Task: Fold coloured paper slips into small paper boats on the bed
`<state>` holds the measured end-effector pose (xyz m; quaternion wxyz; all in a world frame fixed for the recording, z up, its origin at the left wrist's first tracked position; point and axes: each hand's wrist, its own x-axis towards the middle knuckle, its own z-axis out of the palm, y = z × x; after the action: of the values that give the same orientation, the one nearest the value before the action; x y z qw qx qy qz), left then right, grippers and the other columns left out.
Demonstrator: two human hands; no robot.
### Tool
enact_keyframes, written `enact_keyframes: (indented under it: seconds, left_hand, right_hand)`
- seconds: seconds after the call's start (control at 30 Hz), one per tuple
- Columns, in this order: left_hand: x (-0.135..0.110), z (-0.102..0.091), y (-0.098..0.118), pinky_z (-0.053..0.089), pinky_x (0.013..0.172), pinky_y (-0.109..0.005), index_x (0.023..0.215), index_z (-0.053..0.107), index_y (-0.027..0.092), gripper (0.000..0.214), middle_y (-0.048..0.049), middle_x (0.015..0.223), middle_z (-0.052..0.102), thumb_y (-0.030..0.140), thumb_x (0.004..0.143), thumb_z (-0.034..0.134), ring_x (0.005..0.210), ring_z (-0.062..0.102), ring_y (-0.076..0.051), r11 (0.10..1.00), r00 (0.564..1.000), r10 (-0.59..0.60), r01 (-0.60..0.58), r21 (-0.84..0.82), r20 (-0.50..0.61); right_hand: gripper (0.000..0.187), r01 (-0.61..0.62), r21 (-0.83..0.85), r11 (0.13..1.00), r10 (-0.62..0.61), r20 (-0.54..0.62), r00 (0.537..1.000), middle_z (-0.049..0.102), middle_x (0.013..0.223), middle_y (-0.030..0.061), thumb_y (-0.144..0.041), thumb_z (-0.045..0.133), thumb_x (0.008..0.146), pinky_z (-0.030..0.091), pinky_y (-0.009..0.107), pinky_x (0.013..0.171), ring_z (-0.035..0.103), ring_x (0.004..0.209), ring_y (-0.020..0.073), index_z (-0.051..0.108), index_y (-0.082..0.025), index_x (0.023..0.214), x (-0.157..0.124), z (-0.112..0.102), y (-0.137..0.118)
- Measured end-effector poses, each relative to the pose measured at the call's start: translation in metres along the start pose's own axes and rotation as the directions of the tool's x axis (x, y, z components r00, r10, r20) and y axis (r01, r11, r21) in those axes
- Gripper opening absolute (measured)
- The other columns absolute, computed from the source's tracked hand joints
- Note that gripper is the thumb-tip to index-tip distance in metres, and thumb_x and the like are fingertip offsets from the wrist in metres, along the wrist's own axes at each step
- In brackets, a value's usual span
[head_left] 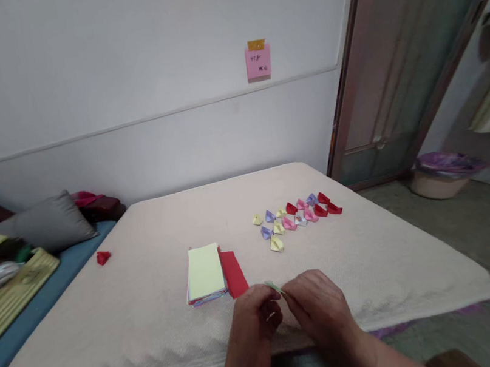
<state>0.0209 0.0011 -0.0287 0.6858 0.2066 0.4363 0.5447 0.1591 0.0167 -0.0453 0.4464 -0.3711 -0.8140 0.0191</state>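
Observation:
My left hand (252, 319) and my right hand (318, 309) meet near the front edge of the cloth-covered table (155, 319). Both pinch a small pale green piece of paper (273, 286) between their fingertips. Just beyond my left hand lies a stack of coloured paper sheets (204, 273) with a pale yellow sheet on top, and a red sheet (233, 273) lies beside it. Farther off to the right sits a cluster of several small folded paper shapes (298, 215) in red, pink, purple and yellow.
One red folded shape (103, 257) lies alone at the table's left edge. A grey pillow (48, 224) and a woven mat (8, 292) lie on a blue surface to the left. A pink note (258, 60) hangs on the wall. A doorway (393, 63) and a basin (443, 173) stand at right.

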Motion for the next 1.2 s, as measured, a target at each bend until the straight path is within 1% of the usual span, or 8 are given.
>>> enact_keyframes:
  seconds: [0.13,0.3,0.43,0.67,0.87,1.07,1.13,1.2]
  left_hand:
    - [-0.001,0.001,0.002,0.038,0.054,-0.020,0.063,0.061,0.012,0.010,-0.0020,0.069,0.055,0.021,0.066,0.063,0.058,0.046,-0.008,0.997,0.997,-0.065,0.064,-0.047,-0.031]
    - [-0.002,0.001,0.002,0.038,0.055,-0.020,0.062,0.059,0.012,0.009,-0.0011,0.067,0.054,0.020,0.065,0.065,0.057,0.045,-0.008,0.997,0.998,-0.054,0.053,-0.053,-0.017]
    - [-0.002,0.001,0.003,0.036,0.053,-0.020,0.061,0.057,0.013,0.010,0.0005,0.064,0.051,0.020,0.065,0.063,0.055,0.042,-0.007,0.999,0.999,-0.031,0.032,0.020,-0.042]
    - [0.000,-0.001,0.004,0.031,0.050,-0.020,0.060,0.054,0.014,0.010,0.0054,0.052,0.044,0.016,0.061,0.064,0.049,0.039,-0.007,0.988,0.999,0.035,-0.033,0.149,-0.015]
    - [0.000,0.003,-0.002,0.032,0.051,-0.021,0.065,0.052,0.015,0.011,0.0056,0.054,0.044,0.019,0.065,0.063,0.050,0.040,-0.007,0.957,0.988,0.154,-0.147,0.249,-0.012]
    - [-0.001,0.004,-0.006,0.036,0.055,-0.022,0.067,0.053,0.016,0.009,0.0039,0.058,0.046,0.023,0.071,0.058,0.055,0.042,-0.009,0.930,0.970,0.237,-0.213,0.299,-0.046]
    - [-0.001,0.002,-0.006,0.037,0.056,-0.022,0.069,0.053,0.017,0.005,0.0040,0.058,0.047,0.018,0.070,0.058,0.056,0.044,-0.010,0.908,0.948,0.311,-0.273,0.316,-0.073]
    - [0.000,0.001,-0.004,0.035,0.054,-0.021,0.074,0.053,0.018,0.009,0.0054,0.058,0.046,0.013,0.068,0.058,0.055,0.043,-0.010,0.868,0.911,0.405,-0.355,0.348,-0.080]
  right_hand:
    - [0.020,0.025,0.004,1.000,-0.024,-0.006,1.000,0.055,0.063,0.0031,-0.010,0.045,0.086,0.031,0.032,0.065,0.046,0.065,0.0163,0.060,-0.017,0.074,0.001,0.001,0.001]
    - [0.018,0.074,0.019,0.997,-0.074,0.023,0.997,0.059,0.068,0.0034,-0.011,0.045,0.086,0.032,0.032,0.065,0.047,0.067,0.0166,0.062,-0.017,0.087,0.003,0.000,0.001]
    - [0.024,0.146,0.011,0.989,-0.146,0.025,0.989,0.062,0.073,0.0036,-0.009,0.046,0.086,0.034,0.033,0.066,0.049,0.069,0.0172,0.060,-0.019,0.103,0.003,0.000,0.003]
    - [0.025,0.164,-0.011,0.986,-0.164,0.023,0.986,0.063,0.074,0.0045,-0.008,0.048,0.084,0.036,0.034,0.066,0.050,0.069,0.0179,0.059,-0.017,0.105,0.000,0.001,0.004]
    - [0.025,0.108,-0.004,0.994,-0.108,-0.030,0.994,0.062,0.072,0.0045,-0.007,0.049,0.083,0.037,0.033,0.066,0.052,0.068,0.0176,0.059,-0.017,0.104,-0.002,0.004,0.002]
    - [0.027,0.119,-0.027,0.993,-0.119,-0.004,0.993,0.062,0.072,0.0041,-0.008,0.049,0.084,0.037,0.034,0.067,0.053,0.069,0.0179,0.059,-0.019,0.105,-0.003,0.005,0.000]
    - [0.026,0.103,-0.018,0.995,-0.103,-0.010,0.995,0.061,0.070,0.0039,-0.008,0.049,0.084,0.037,0.033,0.066,0.052,0.068,0.0178,0.059,-0.019,0.105,-0.003,0.004,0.001]
    - [0.022,0.069,0.012,0.998,-0.069,-0.015,0.998,0.059,0.067,0.0033,-0.009,0.050,0.084,0.037,0.032,0.063,0.051,0.065,0.0174,0.060,-0.018,0.102,-0.001,0.003,0.001]
